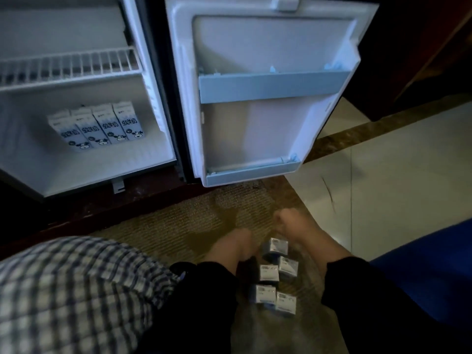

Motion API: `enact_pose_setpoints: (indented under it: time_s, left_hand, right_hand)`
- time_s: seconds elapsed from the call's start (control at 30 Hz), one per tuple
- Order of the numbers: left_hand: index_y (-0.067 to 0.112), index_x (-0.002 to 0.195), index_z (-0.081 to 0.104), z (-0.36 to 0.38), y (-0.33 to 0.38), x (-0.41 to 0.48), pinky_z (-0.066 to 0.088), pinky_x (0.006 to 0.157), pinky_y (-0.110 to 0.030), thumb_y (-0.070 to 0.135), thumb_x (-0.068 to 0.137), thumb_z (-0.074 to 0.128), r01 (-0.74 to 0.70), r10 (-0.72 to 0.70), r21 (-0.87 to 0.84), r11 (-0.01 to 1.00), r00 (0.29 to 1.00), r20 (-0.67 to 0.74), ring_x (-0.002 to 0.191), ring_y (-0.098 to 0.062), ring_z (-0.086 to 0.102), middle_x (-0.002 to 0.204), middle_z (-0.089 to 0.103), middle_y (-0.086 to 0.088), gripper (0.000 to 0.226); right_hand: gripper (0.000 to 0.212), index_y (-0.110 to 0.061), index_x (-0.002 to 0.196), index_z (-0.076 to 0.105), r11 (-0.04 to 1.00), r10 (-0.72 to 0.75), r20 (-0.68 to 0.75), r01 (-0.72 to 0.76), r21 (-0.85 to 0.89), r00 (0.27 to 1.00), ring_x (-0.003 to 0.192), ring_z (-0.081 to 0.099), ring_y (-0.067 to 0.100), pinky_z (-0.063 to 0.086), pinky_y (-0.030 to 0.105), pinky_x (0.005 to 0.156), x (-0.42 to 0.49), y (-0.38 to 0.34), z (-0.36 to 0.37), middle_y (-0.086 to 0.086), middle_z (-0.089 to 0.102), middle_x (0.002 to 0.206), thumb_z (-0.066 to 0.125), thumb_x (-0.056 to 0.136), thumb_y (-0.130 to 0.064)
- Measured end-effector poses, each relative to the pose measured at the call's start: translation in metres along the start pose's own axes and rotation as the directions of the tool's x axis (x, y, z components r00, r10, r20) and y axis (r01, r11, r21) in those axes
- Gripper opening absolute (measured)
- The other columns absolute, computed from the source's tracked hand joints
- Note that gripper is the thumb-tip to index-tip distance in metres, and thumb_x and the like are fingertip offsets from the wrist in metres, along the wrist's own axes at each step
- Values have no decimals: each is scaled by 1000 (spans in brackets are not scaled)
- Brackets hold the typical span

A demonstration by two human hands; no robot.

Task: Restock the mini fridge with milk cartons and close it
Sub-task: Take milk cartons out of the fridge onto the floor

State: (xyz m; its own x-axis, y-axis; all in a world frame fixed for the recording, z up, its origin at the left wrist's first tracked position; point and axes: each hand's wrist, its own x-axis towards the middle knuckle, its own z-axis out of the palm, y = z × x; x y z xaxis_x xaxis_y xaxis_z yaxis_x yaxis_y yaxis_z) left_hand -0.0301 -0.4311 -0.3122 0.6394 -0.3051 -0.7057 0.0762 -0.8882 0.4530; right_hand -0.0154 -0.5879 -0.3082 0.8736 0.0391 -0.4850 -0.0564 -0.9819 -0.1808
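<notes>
The mini fridge (158,103) stands open, its door (270,52) swung out to the right with both door shelves bare. Several white-and-blue milk cartons (99,126) stand in a row on the fridge floor under the wire shelf (69,65). Several more small cartons (275,274) sit on the carpet between my forearms. My left hand (240,245) bends down beside the floor cartons, and its fingers are hidden. Further forward, my right hand (282,221) is low over the carpet with curled fingers and nothing visible in it.
A dark wooden base (143,203) runs under the fridge. Tan carpet (184,226) covers the floor in front, with pale tiles (398,190) to the right. Plaid cloth (71,290) fills the lower left and a blue shape (434,272) the lower right.
</notes>
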Motion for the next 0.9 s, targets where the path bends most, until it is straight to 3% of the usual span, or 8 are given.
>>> enact_pose_setpoints:
  time_s: [0.23,0.5,0.77,0.9]
  left_hand:
    - [6,134,45,-98,-9,-37,36,105,-39,37,96,44,-84,125,202,976,972,-199,128,-31,44,140,45,-15,48]
    - [7,127,50,-204,-69,-111,39,100,-39,39,97,42,-7,105,258,966,924,-368,120,-31,48,135,48,-15,45]
    - [5,139,37,-255,-179,-177,31,105,-37,38,100,33,128,-54,143,981,899,-434,132,-29,37,149,34,-11,51]
    - [7,139,38,-267,-233,-183,32,105,-34,39,99,35,171,-128,40,985,856,-502,132,-28,38,147,37,-12,52]
  right_hand:
    - [21,-13,104,61,990,-118,-50,114,-80,992,101,60,29,49,39,87,0,-70,-74,10,63,107,60,90,-29]
    - [23,-8,103,61,957,-259,-102,241,-163,961,101,59,31,50,40,88,0,-178,-142,13,63,111,59,90,-27]
    - [32,1,108,59,902,-407,-86,385,-197,909,105,59,40,49,44,91,6,-308,-159,24,61,115,59,90,-26]
    - [31,0,113,59,878,-457,-75,436,-198,886,106,59,39,48,43,90,15,-371,-150,23,61,118,57,91,-22]
